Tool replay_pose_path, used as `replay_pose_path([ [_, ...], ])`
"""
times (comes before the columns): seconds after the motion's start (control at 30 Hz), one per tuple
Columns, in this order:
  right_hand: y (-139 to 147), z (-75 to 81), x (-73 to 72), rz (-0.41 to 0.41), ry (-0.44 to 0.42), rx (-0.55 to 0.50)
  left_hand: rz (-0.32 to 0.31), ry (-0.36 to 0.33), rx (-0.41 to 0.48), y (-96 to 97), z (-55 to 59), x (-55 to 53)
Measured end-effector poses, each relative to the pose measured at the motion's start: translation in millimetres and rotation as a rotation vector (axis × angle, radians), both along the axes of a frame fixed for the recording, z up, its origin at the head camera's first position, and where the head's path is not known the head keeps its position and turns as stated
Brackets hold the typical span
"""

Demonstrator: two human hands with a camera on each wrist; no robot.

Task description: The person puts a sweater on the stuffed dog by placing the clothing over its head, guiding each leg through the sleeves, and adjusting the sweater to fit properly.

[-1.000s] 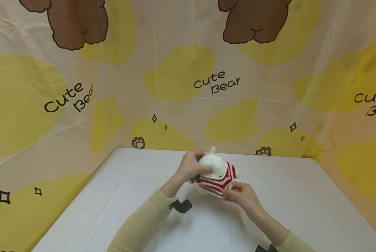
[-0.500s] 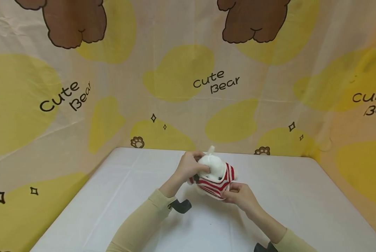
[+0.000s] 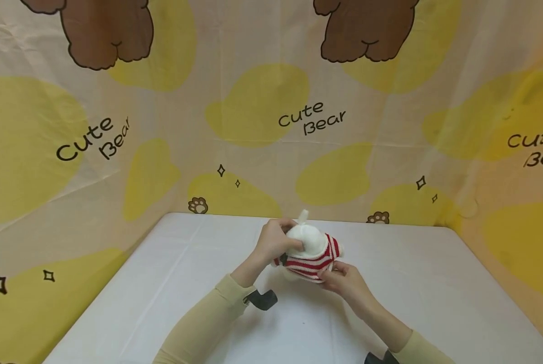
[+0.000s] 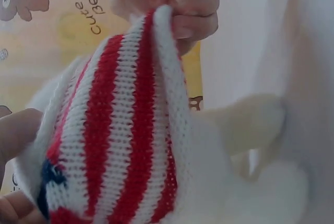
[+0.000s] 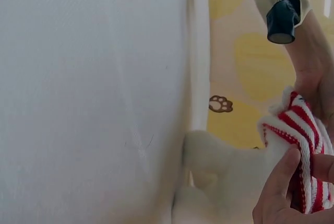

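Observation:
A white plush toy [image 3: 315, 237] stands on the table near its far side, wearing a red-and-white striped knitted sweater [image 3: 308, 265]. My left hand [image 3: 276, 243] grips the toy round its head and neck, thumb across the white head. With thumb and fingers, my right hand [image 3: 347, 284] pinches the sweater's lower hem at the right. Seen by the left wrist, the striped knit [image 4: 117, 130] is pulled up into a peak at that hand, and a dark blue patch [image 4: 52, 174] shows near the neck. In the right wrist view, the toy's pale legs [image 5: 209, 153] reach the tabletop.
The white table [image 3: 207, 253] spreads around the toy. Behind it hangs a yellow-patterned cloth [image 3: 257, 106] printed with bears and lettering. Black wrist cameras [image 3: 263, 300] stick out beside the sleeves [image 3: 203, 323], low over the table.
My right hand has shifted slightly left with the sweater's hem, and the stripes lie flatter across the toy. The left hand keeps its grip on the toy, which has tilted a little.

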State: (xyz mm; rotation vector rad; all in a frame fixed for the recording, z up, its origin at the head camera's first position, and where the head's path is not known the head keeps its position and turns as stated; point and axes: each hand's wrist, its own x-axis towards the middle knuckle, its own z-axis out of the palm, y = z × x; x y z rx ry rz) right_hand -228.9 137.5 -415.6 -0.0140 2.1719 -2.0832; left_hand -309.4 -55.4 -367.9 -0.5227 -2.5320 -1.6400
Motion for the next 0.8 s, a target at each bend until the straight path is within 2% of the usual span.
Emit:
replay_pose_path([
  [0.1, -0.6, 2.6, 0.2, 0.037, -0.044, -0.102, 0.008, 0.019, -0.025, -0.1, 1.7, 0.9],
  [0.23, -4.0, 8.2, 1.2, 0.011, -0.098, -0.172, 0.027, 0.040, -0.056, 0.0, 2.8, 1.0],
  [0.53, -15.2, 15.3, 2.3, -0.107, -0.104, -0.173, 0.029, 0.037, -0.084, 2.0, 2.3, -0.2],
  [0.8, -16.4, 18.6, 2.7, -0.115, -0.089, -0.152, 0.042, 0.025, -0.060, -0.9, 4.5, -4.1],
])
